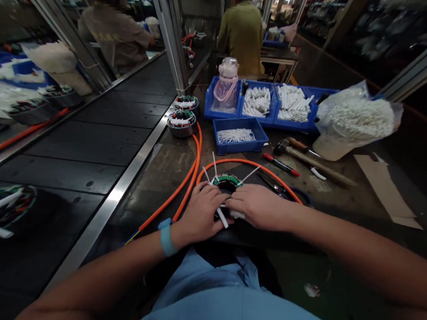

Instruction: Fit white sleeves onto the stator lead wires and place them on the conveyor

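A ring-shaped motor stator (pixel 228 179) with a green rim lies on the bench right in front of me. Several thin white cable ties (pixel 214 164) stick up from its far edge. My left hand (pixel 204 209) is closed over the near left side of the stator, and a white sleeve tube (pixel 222 217) pokes out beneath its fingers. My right hand (pixel 256 205) curls over the right side, fingertips pressed together close to the left fingers; what they pinch is hidden. An orange cable (pixel 250 162) arcs behind the stator.
Two more stators (pixel 181 122) stand by the conveyor's metal edge (pixel 124 183). Blue bins (pixel 256 102) of white tubes, a tray (pixel 241 135) of cable ties and a plastic bag (pixel 355 116) line the back. A hammer (pixel 315 162) and red marker (pixel 281 164) lie right. Two people sit beyond.
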Tool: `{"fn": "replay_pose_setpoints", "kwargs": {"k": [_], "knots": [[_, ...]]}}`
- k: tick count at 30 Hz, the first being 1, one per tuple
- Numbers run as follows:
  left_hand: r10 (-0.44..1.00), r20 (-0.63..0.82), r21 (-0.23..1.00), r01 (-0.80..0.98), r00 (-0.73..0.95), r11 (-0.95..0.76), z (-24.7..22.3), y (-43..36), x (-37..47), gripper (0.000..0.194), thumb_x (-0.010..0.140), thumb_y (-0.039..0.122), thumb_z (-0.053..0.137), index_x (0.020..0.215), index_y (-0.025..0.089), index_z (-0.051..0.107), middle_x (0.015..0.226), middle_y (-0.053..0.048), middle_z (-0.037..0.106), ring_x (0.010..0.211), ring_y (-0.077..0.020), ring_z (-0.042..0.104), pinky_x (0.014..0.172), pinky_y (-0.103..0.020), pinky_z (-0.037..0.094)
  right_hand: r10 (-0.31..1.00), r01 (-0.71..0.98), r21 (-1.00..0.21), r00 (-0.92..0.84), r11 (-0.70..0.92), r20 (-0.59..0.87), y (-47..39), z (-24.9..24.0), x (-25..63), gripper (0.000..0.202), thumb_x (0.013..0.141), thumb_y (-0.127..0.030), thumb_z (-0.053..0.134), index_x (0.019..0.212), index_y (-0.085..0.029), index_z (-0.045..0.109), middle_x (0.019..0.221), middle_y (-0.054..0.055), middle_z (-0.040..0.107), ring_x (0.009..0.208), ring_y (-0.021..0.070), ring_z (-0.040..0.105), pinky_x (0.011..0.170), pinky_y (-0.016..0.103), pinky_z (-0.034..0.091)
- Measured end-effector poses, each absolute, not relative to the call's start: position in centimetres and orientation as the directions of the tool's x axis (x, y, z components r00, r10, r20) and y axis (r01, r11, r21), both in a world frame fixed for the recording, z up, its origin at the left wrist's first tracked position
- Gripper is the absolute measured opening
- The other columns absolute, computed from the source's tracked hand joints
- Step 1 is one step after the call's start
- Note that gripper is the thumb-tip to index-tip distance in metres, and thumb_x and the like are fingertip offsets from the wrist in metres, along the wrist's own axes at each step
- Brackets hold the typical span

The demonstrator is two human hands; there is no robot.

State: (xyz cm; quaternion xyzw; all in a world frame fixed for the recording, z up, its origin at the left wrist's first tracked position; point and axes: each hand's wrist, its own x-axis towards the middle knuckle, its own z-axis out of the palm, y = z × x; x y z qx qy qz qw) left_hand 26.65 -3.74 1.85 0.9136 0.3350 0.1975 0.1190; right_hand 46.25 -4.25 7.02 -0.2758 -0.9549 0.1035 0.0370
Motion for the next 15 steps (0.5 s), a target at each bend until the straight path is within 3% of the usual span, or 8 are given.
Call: {"fn": "replay_pose_setpoints", "kwargs": {"k": [3,5,8,11,15], "knots": [[0.753,0.274,0.503,0.578,0.599,-0.643,1.9,-4.2,26.8,0.042,0.067,0.033,0.073,0.104,0.022,0.057,0.099,-0.005,0.062,0.100,-0.0244,0.054,0.097,-0.048,0.034,0.722,0.604,-0.431,-0.665,0.671,0.192,-1.5,6.5,50.3,0.021,0.087,-0.027,0.050,0.100,-0.019,0.065,0.093,0.005,0.067,0.085,0.0162,0.060,0.077,0.030,0.045],[0.796,0.259,0.552,0.592,0.547,-0.587,1.7,-4.3,26.9,0.045,0.063,0.028,0.075,0.104,0.022,0.056,0.099,-0.004,0.061,0.099,-0.0252,0.054,0.095,-0.048,0.036,0.889,0.768,-0.467,-0.294,0.439,0.352,1.9,5.9,54.5,0.021,0.083,-0.027,0.052,0.098,-0.019,0.066,0.096,0.006,0.068,0.088,0.0187,0.061,0.080,0.033,0.046],[0.826,0.282,0.570,0.608,0.488,-0.554,1.3,-4.5,27.1,0.054,0.061,0.021,0.074,0.110,0.021,0.051,0.102,-0.006,0.060,0.100,-0.0266,0.054,0.094,-0.049,0.037,0.865,0.884,-0.467,0.248,-0.018,0.437,8.4,5.0,61.5,0.030,0.077,-0.018,0.051,0.103,-0.015,0.065,0.100,0.010,0.067,0.089,0.0231,0.060,0.082,0.037,0.045],[0.841,0.304,0.574,0.619,0.447,-0.536,0.7,-4.8,27.2,0.059,0.059,0.016,0.070,0.113,0.021,0.047,0.103,-0.007,0.059,0.101,-0.0280,0.053,0.097,-0.050,0.036,0.812,0.883,-0.406,0.409,-0.236,0.416,14.6,4.9,66.8,0.041,0.072,-0.009,0.049,0.110,-0.010,0.062,0.106,0.015,0.064,0.095,0.0263,0.058,0.085,0.038,0.043],[0.848,0.300,0.570,0.631,0.438,-0.527,-0.1,-4.7,27.0,0.057,0.058,0.013,0.060,0.113,0.024,0.047,0.103,-0.007,0.060,0.101,-0.0284,0.054,0.094,-0.050,0.038,0.778,0.885,-0.353,0.444,-0.304,0.444,20.9,5.0,70.4,0.045,0.072,-0.006,0.047,0.115,-0.007,0.058,0.112,0.021,0.057,0.100,0.0280,0.054,0.085,0.040,0.040]]}}
